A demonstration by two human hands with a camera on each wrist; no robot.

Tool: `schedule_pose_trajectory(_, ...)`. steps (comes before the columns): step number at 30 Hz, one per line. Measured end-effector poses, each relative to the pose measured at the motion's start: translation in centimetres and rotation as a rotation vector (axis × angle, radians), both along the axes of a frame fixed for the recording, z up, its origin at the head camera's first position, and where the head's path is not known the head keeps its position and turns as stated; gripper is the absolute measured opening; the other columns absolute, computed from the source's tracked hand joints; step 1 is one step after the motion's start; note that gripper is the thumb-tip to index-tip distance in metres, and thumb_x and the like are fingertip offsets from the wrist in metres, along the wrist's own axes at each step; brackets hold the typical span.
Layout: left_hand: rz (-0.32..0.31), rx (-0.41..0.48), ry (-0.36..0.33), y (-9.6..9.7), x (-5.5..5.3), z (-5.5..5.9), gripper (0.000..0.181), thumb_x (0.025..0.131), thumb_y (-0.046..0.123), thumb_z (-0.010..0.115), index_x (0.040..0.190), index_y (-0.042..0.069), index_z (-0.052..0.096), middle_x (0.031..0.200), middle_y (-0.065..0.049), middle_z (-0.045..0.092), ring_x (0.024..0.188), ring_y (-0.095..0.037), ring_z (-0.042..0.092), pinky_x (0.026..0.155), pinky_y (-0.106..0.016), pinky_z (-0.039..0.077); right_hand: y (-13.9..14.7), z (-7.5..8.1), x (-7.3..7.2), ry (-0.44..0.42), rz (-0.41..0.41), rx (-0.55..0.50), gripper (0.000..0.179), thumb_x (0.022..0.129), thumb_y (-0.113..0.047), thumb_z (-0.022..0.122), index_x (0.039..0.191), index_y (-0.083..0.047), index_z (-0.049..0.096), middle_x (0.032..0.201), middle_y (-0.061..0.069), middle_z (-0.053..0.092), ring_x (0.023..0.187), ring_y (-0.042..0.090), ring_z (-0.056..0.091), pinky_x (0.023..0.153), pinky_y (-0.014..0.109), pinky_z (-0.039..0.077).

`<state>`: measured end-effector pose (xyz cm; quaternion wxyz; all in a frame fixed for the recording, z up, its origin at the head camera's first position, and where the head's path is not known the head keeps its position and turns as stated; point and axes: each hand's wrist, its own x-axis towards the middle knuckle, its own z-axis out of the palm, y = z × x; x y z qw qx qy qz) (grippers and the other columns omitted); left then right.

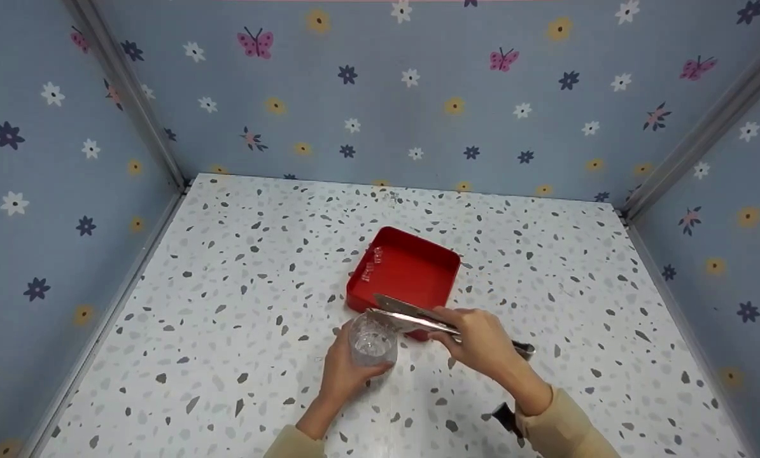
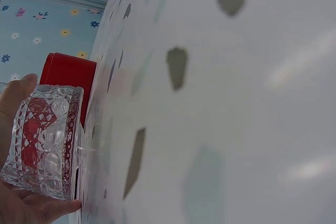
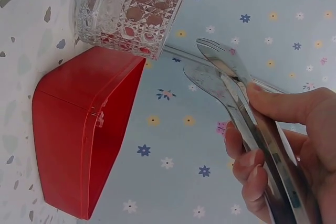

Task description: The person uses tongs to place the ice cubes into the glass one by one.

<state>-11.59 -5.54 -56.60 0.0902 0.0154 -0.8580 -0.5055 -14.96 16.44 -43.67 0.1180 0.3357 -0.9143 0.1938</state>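
Observation:
My left hand [image 1: 343, 374] grips a clear cut-glass tumbler [image 1: 373, 346] on the table, with the thumb on one side and fingers on the other. Whether anything lies inside the glass, I cannot tell. Metal serving tongs [image 3: 239, 98] are held in my right hand [image 1: 482, 340]. In the head view the tongs' tips hover by the glass's rim; the right wrist view shows them slightly parted with nothing between. Just beyond the glass sits a red square tray [image 1: 418, 236]. Several small clear pieces [image 1: 372, 264] lie along the tray's left side.
A white speckled table [image 1: 240, 305] spreads around the tray. Flower-patterned panels [image 1: 380, 83] stand at the back and both sides. Beside the right sleeve [image 1: 564, 426] is a small black object [image 1: 506, 418].

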Motion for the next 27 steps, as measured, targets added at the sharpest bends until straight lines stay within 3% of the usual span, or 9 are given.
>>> schedule_pose_trajectory(8,0.005,0.002,0.007,0.0,-0.1,-0.1,0.099,0.052,0.045,0.081,0.129,0.003,0.035,0.12,-0.014,0.049,0.111,-0.029,0.046,0.091,-0.042,0.039,0.1,0.1,-0.9,0.015,-0.03,0.016,0.026,0.074,-0.024,0.071,0.096,-0.011,0.063,0.073,-0.002,0.063,0.053,0.008,0.05,0.049,0.027,0.042)
schedule_pose_trajectory(17,-0.001,-0.002,0.035,-0.1,-0.1,-0.3,0.097,0.053,0.045,0.081,0.128,0.004,0.035,0.119,-0.013,0.05,0.11,-0.028,0.047,0.089,-0.042,0.04,0.2,0.2,-2.2,-0.009,-0.085,0.061,0.028,0.074,-0.025,0.072,0.096,-0.011,0.062,0.061,-0.005,0.054,0.048,0.007,0.042,0.045,0.024,0.036)
schedule_pose_trajectory(23,-0.006,0.023,0.09,-0.2,-0.1,-0.5,0.095,0.052,0.039,0.083,0.127,0.004,0.037,0.116,-0.012,0.052,0.107,-0.027,0.049,0.087,-0.041,0.041,0.3,0.4,-3.0,-0.02,-0.1,0.091,0.026,0.075,-0.026,0.071,0.093,-0.011,0.06,0.063,-0.002,0.055,0.051,0.01,0.047,0.044,0.027,0.038)
schedule_pose_trajectory(27,-0.002,0.015,0.09,-0.2,-0.1,-0.5,0.095,0.052,0.038,0.084,0.127,0.004,0.037,0.117,-0.012,0.051,0.107,-0.028,0.049,0.087,-0.041,0.041,0.2,0.6,-3.6,-0.038,-0.119,0.111,0.029,0.074,-0.025,0.071,0.094,-0.008,0.06,0.063,0.001,0.055,0.052,0.013,0.048,0.044,0.03,0.039)
